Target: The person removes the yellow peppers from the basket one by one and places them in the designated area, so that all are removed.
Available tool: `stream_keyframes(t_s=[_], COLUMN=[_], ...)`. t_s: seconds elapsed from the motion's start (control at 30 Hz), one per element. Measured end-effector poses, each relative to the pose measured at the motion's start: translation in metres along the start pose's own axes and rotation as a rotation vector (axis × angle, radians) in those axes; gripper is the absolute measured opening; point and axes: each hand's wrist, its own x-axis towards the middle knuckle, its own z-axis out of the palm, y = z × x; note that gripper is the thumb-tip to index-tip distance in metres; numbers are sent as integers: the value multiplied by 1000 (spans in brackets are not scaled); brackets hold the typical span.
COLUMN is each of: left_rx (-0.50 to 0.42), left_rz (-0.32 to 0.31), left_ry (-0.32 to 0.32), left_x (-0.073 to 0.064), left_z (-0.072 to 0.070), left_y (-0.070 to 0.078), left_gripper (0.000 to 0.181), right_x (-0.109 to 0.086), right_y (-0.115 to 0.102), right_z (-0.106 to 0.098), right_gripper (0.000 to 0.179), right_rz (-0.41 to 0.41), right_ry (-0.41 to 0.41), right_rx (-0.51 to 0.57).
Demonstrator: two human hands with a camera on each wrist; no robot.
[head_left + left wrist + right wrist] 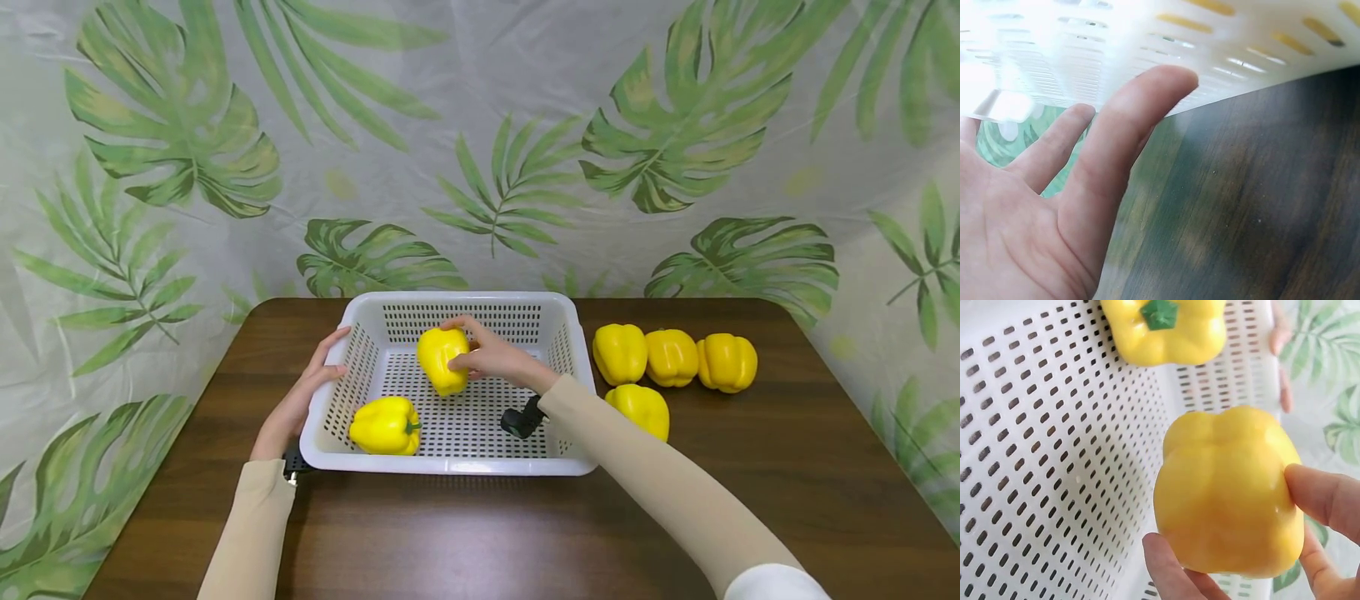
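Over the white plastic basket (450, 467), my right hand (501, 357) holds a yellow bell pepper (439, 360) between thumb and fingers. The right wrist view shows this pepper (1225, 494) close up, its smooth lobed end toward the camera. Another yellow bell pepper (382, 425) lies on its side in the basket's front left corner, its green stem (1160, 314) showing. My left hand (296, 402) touches the basket's left side from outside, fingertips at the rim. Its thumb (1116, 137) lies fairly straight by the slotted wall in the left wrist view.
Several yellow bell peppers stand on the brown wooden table (750, 467) right of the basket: three in a row, including the end one (727, 363), and one (641, 410) in front. A leaf-printed cloth (510, 67) hangs behind the table.
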Motion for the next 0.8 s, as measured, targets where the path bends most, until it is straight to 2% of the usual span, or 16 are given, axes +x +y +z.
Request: stream_keyframes(t_s=[0.8], left_rx=[-6], left_rz=[20], left_ry=[-16], left_x=[0], left_z=[0], left_y=[0], left_gripper=[58], right_x=[-47], right_y=[4], right_z=[-39], right_gripper=[57], right_rz=[-29], right_ry=[15], right_rx=[63])
